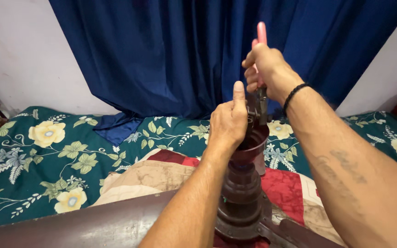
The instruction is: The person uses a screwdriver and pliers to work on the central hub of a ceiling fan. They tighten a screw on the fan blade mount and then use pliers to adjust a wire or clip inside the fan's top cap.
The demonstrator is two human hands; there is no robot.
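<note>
Left hand (228,121) is curled in a grip, thumb pointing straight up, forearm rising from below. Right hand (265,69) sits just above and behind that thumb, fist clenched, wrist bent, tattooed forearm slanting in from the lower right.

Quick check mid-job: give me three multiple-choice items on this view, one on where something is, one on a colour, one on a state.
1. Where is the left hand?
A. On the rim of the brown fan housing
B. On the curtain
C. Flat on the bedsheet

2. What colour are the handles of the pliers in the right hand?
A. Green
B. Pink
C. Black

3. How does the right hand hold the pliers?
A. Lying loose beside them
B. Fist closed round the handles, nose pointing down into the housing
C. Pinching the tip only

Answers: 1 A, the fingers wrap the housing's top cup with the thumb up. 2 B, a pink handle end sticks out above the fist. 3 B, the fingers are curled tight and the metal nose meets the cup.
</note>
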